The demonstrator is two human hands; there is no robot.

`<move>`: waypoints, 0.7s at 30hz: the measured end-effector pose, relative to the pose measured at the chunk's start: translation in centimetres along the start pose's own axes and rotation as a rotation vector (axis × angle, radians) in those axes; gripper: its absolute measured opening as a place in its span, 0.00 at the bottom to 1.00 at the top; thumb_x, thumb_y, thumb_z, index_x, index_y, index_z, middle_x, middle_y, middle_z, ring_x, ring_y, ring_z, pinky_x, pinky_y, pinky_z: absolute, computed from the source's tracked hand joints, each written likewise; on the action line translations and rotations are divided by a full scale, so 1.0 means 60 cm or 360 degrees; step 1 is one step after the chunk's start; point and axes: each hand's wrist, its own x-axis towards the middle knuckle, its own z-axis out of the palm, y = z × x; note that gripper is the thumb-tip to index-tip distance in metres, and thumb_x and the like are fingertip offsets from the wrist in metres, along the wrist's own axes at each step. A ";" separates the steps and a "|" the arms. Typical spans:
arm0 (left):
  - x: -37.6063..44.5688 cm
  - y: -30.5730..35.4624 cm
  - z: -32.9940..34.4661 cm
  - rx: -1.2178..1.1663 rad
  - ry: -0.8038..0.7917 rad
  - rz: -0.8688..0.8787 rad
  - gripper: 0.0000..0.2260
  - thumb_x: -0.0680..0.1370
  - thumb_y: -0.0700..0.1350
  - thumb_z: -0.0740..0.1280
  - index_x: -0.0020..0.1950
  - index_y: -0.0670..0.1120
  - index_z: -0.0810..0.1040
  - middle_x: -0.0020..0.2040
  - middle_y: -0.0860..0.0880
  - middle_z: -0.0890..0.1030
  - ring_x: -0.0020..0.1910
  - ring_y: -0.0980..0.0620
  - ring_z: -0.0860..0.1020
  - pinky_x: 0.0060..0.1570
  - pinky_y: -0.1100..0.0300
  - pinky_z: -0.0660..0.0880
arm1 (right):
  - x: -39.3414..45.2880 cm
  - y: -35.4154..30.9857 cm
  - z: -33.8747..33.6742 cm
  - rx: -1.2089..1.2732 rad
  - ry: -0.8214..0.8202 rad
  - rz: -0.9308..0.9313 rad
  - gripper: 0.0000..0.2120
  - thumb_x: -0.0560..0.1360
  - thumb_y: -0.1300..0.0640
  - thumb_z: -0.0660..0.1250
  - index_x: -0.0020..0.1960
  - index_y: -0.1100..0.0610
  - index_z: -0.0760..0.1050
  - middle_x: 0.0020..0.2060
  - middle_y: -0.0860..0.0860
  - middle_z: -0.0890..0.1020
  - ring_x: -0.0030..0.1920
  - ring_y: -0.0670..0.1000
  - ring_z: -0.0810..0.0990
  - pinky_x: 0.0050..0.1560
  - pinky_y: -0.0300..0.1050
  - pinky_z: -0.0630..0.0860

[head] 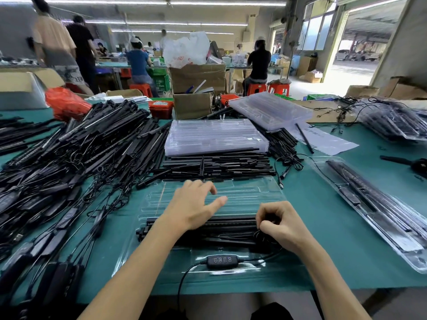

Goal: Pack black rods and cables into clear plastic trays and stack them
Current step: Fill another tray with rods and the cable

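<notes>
A clear plastic tray (254,192) lies open on the green table in front of me. Black rods (221,229) lie across its near half, and a cable with a small button controller (222,260) runs along its front edge. My left hand (193,204) hovers over the tray with relaxed, spread fingers and holds nothing. My right hand (278,224) has its fingers curled round a coil of black cable (261,236) at the rods' right end.
Loose black rods and cables are heaped at the left (69,162) and behind the tray (217,166). Stacks of empty clear trays (215,137) sit beyond. A packed tray (379,209) lies at the right. Cardboard boxes (193,105) and seated workers fill the background.
</notes>
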 end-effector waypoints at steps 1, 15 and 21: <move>-0.010 -0.010 0.004 0.0142 -0.0059 -0.0122 0.29 0.74 0.75 0.47 0.65 0.62 0.70 0.67 0.52 0.71 0.70 0.50 0.63 0.66 0.47 0.61 | -0.001 0.001 0.000 -0.0027 -0.0017 0.0013 0.04 0.62 0.61 0.62 0.29 0.57 0.72 0.24 0.48 0.72 0.27 0.45 0.67 0.30 0.37 0.64; -0.038 -0.035 0.012 0.0327 -0.0053 -0.0476 0.34 0.75 0.76 0.48 0.76 0.62 0.59 0.79 0.47 0.56 0.78 0.46 0.50 0.73 0.43 0.49 | -0.035 0.014 -0.008 -0.0566 -0.0026 -0.0169 0.21 0.66 0.43 0.72 0.31 0.53 0.64 0.26 0.45 0.69 0.29 0.45 0.67 0.32 0.41 0.66; -0.040 -0.033 0.013 0.0310 -0.0046 -0.0479 0.33 0.75 0.76 0.48 0.76 0.62 0.59 0.79 0.47 0.56 0.78 0.46 0.50 0.74 0.44 0.48 | -0.040 0.010 -0.013 -0.0701 0.0054 -0.0260 0.26 0.67 0.43 0.77 0.28 0.53 0.63 0.29 0.45 0.68 0.33 0.47 0.69 0.34 0.37 0.64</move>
